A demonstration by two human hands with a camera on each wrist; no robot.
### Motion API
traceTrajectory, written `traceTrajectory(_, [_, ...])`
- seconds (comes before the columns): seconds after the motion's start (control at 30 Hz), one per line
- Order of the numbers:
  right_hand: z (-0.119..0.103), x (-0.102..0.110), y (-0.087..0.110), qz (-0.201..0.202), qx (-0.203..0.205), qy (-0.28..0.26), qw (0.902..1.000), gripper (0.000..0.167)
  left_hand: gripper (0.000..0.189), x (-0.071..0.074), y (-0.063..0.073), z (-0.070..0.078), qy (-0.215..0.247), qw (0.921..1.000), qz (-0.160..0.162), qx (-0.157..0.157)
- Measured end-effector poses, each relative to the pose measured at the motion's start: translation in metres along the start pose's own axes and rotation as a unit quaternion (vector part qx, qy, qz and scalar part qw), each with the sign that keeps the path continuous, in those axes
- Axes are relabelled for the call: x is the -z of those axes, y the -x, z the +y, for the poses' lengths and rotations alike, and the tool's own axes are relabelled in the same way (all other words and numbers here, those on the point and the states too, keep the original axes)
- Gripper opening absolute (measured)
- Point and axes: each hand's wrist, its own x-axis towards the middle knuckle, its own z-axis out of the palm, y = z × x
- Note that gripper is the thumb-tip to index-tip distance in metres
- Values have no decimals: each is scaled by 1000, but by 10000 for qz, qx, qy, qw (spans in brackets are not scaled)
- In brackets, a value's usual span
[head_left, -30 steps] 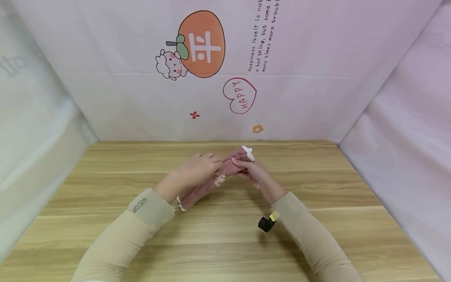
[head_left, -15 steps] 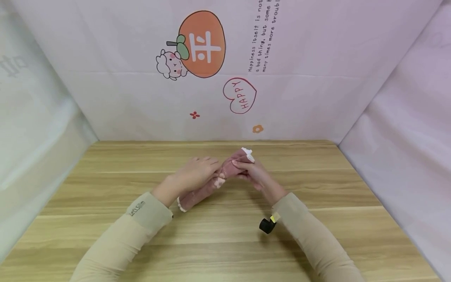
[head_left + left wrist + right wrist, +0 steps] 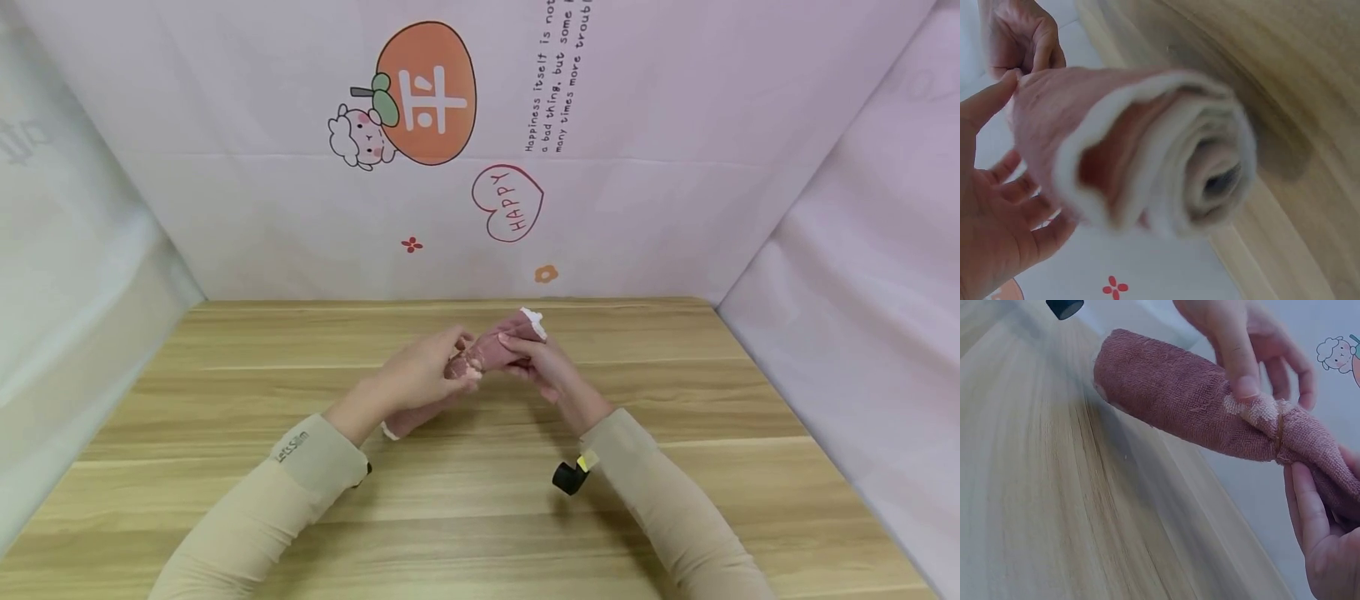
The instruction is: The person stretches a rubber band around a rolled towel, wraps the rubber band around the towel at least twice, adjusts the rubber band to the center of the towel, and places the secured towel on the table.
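A dusty-pink rolled towel (image 3: pixel 495 353) with white scalloped ends is held slantwise over the wooden table. A thin tan band (image 3: pixel 1280 432) cinches its middle beside a pale patch. My right hand (image 3: pixel 546 367) grips the towel on the right of the band, thumb on top and fingers beneath. Around the roll's middle, my left hand (image 3: pixel 420 371) holds loosely, thumb pressing near the pale patch and fingers on the far side. In the left wrist view the towel's spiral end (image 3: pixel 1210 169) faces the camera, blurred.
The wooden table (image 3: pixel 480 517) has white cloth walls behind and at both sides, the back wall (image 3: pixel 637 208) printed with cartoons and text. A black wrist camera (image 3: pixel 570 477) hangs off the right sleeve, low over the table.
My left hand, earlier lying across the towel with its fingers over it, has turned so that thumb and fingers straddle the middle. The towel has shifted slightly; the right hand keeps its grip.
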Motion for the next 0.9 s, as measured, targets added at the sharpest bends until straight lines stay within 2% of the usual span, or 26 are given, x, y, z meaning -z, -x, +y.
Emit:
traceTrajectory(0.1, [0, 0, 1, 14, 2, -138, 9999, 14, 73, -1, 1, -3, 300, 9988, -205, 332])
traceTrajectory(0.2, [-1, 0, 1, -65, 32, -217, 9997, 14, 68, -2, 0, -7, 583, 9966, -318, 480])
traceTrajectory(0.37, [-3, 1, 2, -472, 18, -256, 9986, 24, 55, 2, -2, -16, 970, 9937, -374, 417])
traceTrajectory(0.5, [-5, 4, 3, -984, -50, -153, 9950, 30, 49, 6, -1, -22, 1259, 9901, -512, 359])
traceTrajectory(0.57, [-6, 4, 4, -1192, -76, -12, 9928, 32, 47, 8, 0, -24, 1545, 9851, -667, 365])
traceTrajectory(0.67, [-5, 4, 2, -1302, -89, 155, 9913, 35, 46, 12, 1, -27, 2030, 9734, -1002, 355])
traceTrajectory(0.77, [-2, 4, 0, -1433, -25, 282, 9893, 48, 48, 15, 1, -28, 2422, 9601, -1365, 301])
traceTrajectory(0.9, [3, 3, -1, -1735, 58, 265, 9845, 69, 51, 17, 1, -29, 2709, 9470, -1706, 277])
